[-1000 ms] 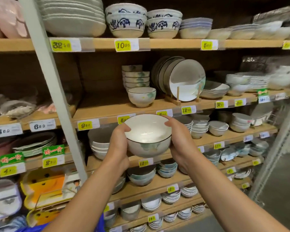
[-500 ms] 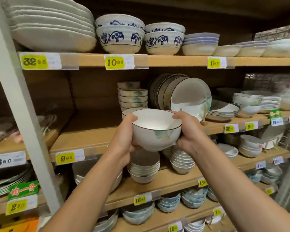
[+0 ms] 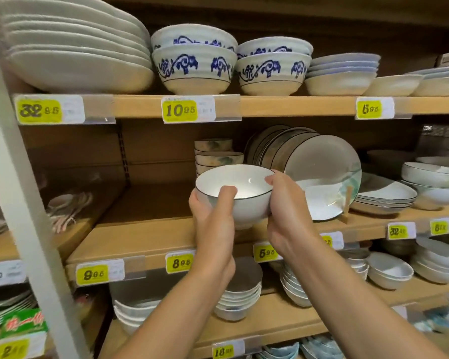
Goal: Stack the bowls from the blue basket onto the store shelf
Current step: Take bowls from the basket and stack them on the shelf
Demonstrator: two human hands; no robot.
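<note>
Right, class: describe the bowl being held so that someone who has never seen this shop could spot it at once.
Find the wooden shelf under the yellow 10.95 price tag, where large plates stand on edge. Left of those plates, before a stack of bowls, is a white bowl with a thin dark rim. It alone is gripped by a left hand and right hand.

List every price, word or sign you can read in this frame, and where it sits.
"32 95": top-left tag
"10 95": top-middle tag
"5 95": top-right tag
"9 95": middle-shelf left tag
"8 9": middle-shelf second tag, last digit unclear
"5 95": middle-shelf third tag
"18": bottom tag
Other tags and the green sign: too blurred.
</note>
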